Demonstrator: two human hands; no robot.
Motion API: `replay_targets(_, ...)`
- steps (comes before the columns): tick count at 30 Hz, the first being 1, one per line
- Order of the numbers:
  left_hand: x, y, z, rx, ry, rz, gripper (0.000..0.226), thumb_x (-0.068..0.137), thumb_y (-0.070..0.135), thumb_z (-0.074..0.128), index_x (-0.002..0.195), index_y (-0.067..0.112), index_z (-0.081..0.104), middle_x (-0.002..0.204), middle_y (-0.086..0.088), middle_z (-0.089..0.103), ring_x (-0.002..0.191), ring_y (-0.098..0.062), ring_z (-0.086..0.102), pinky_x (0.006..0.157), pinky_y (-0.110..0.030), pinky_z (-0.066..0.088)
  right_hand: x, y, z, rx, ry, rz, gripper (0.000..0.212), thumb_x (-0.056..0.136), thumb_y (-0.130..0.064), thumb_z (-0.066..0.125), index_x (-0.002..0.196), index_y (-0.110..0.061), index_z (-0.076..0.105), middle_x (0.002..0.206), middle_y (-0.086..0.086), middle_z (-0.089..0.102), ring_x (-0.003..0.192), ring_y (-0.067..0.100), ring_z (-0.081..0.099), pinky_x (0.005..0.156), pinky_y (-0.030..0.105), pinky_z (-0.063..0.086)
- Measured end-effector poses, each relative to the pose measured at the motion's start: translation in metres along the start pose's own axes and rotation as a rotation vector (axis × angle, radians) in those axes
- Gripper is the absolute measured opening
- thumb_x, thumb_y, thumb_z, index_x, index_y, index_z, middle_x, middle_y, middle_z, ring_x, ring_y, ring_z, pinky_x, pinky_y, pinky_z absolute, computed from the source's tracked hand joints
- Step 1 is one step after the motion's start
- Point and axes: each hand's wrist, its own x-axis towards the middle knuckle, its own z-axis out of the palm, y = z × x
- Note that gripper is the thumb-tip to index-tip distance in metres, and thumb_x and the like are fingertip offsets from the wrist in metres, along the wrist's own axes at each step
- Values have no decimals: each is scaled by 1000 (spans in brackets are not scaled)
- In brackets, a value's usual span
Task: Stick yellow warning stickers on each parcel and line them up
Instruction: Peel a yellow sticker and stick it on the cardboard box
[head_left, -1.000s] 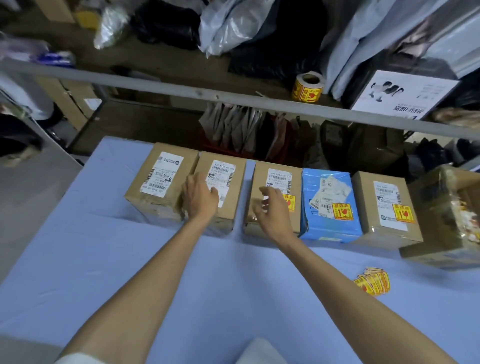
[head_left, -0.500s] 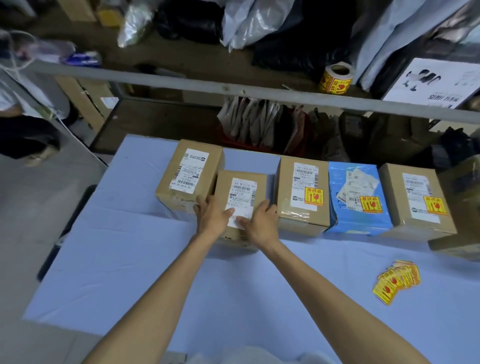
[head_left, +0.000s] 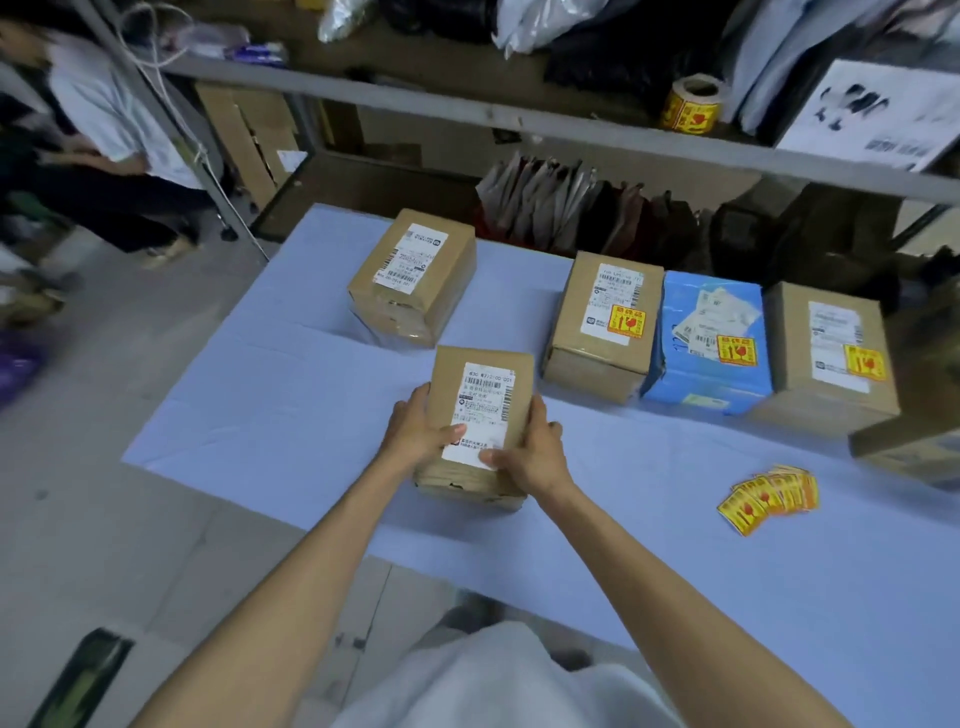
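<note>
open gap in parcel row (head_left: 511, 306), loose stickers (head_left: 768, 498) right

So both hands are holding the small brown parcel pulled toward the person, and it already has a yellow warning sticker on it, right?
Not quite. The left hand and right hand do grip the small brown parcel, but the head view shows only a white shipping label on it, no yellow sticker. The loose stickers lie on the table.

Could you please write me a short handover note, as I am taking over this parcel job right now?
Both hands, left hand and right hand, grip the unstickered brown parcel near the table's front.
Done: two brown parcels and the blue parcel carry yellow stickers, in a row.
Left: sticker the held parcel and the far-left parcel; line both up. Loose stickers lie on the right.
</note>
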Motion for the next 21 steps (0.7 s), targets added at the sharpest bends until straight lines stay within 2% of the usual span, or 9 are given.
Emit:
replay_targets(2, -20, 5, 15, 4, -4, 26, 79, 72, 30, 80, 139, 24, 40, 126, -12, 55, 115, -27, 56, 95, -34, 47, -12, 17, -11, 62, 21, -41, 102, 53, -22, 76, 143, -22, 26, 124, 9, 52, 121, 29, 45, 100, 46, 43)
replay_targets(4, -38, 14, 31, 7, -29, 76, 74, 76, 25, 78, 140, 22, 40, 129, -8, 56, 117, -26, 55, 97, -34, 45, -24, 32, -25, 125, 60, -52, 88, 67, -11, 75, 141, -20, 29, 127, 4, 58, 119, 27, 52, 97, 42, 46)
replay_targets(7, -58, 28, 57, -68, -110, 112, 68, 79, 15, 75, 138, 22, 44, 128, -3, 58, 114, -22, 57, 97, -33, 46, -40, 56, -51, 194, 166, -64, 70, 77, -16, 74, 135, -21, 37, 125, 1, 61, 113, 22, 59, 97, 44, 48)
replay_targets(11, -73, 46, 98, -161, -209, 119, 79, 80, 3, 71, 147, 17, 32, 133, -7, 53, 113, -22, 58, 98, -35, 47, -56, 84, -90, 185, 310, -52, 62, 77, -17, 76, 129, -17, 42, 115, -4, 61, 109, 23, 61, 93, 42, 50)
replay_targets(15, -77, 67, 135, -255, -260, 180, 67, 86, -7, 58, 145, 16, 34, 138, -10, 47, 114, -18, 52, 90, -27, 48, -55, 101, -123, 227, 334, -16, 60, 79, -10, 73, 129, -19, 42, 112, -5, 58, 108, 23, 61, 95, 47, 49)
replay_targets(18, -70, 76, 152, -272, -261, 179, 70, 90, -1, 57, 148, 25, 29, 141, -6, 43, 122, -23, 51, 96, -34, 49, -48, 106, -139, 232, 322, -11, 64, 81, -6, 69, 136, -14, 38, 122, 4, 59, 113, 26, 58, 98, 47, 48)
replay_targets(21, -63, 78, 161, -242, -249, 178, 69, 91, 5, 59, 148, 28, 28, 141, -5, 42, 125, -23, 49, 101, -38, 48, -43, 111, -144, 217, 327, -23, 73, 82, -14, 70, 144, -15, 31, 135, 5, 55, 117, 24, 56, 100, 45, 47)
